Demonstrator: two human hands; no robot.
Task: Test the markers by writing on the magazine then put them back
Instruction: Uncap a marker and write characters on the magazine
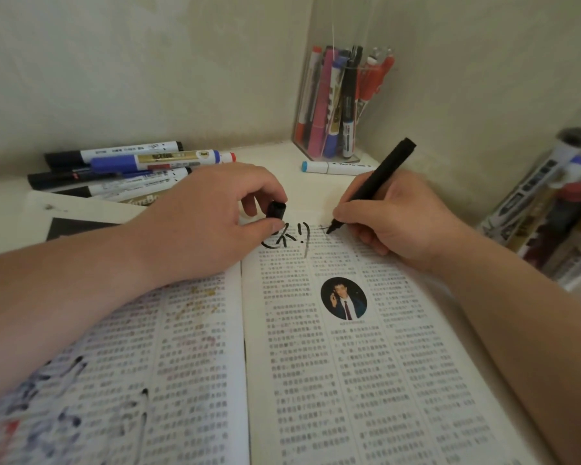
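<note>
An open magazine (316, 364) lies flat in front of me, with black strokes written along the top of its right page. My right hand (399, 223) grips a black marker (379, 179), its tip touching the page's top margin. My left hand (212, 216) rests on the top of the left page and pinches the marker's black cap (277, 209) between thumb and fingers. The left page carries several older ink smears near its lower left.
A pile of markers (125, 169) lies at the back left by the wall. A clear holder (336, 105) full of markers stands in the corner, with a blue-capped white marker (336, 168) lying before it. More markers in a clear box (550, 209) sit at the right.
</note>
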